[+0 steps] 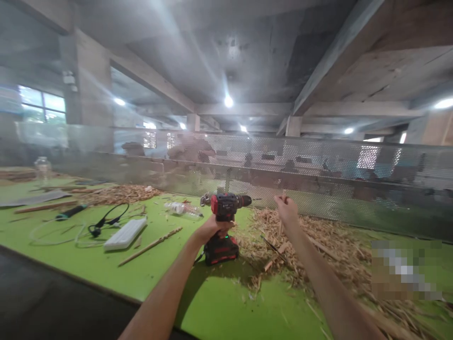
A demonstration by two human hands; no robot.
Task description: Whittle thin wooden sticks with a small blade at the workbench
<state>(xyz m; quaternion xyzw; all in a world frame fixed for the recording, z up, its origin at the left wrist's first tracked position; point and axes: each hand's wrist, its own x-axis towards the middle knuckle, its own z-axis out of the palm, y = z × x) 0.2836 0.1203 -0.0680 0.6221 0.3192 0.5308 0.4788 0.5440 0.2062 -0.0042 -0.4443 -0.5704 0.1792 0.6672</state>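
Observation:
My left hand [214, 229] is wrapped round the handle of a red and black cordless drill [224, 226], which stands upright on the green table [106, 269] with its bit pointing right. My right hand [286, 208] is raised to the right of the drill's tip, fingers pinched together on a small thin piece I cannot make out. Beneath and beyond the right hand lies a heap of wood shavings [318, 255].
On the left of the table lie a white power bank [125, 233], black cables [106, 219], a thin wooden stick [150, 246] and a clear plastic bottle [184, 209]. A perforated metal screen [283, 174] runs along the far edge. More shavings [123, 192] lie at the back left.

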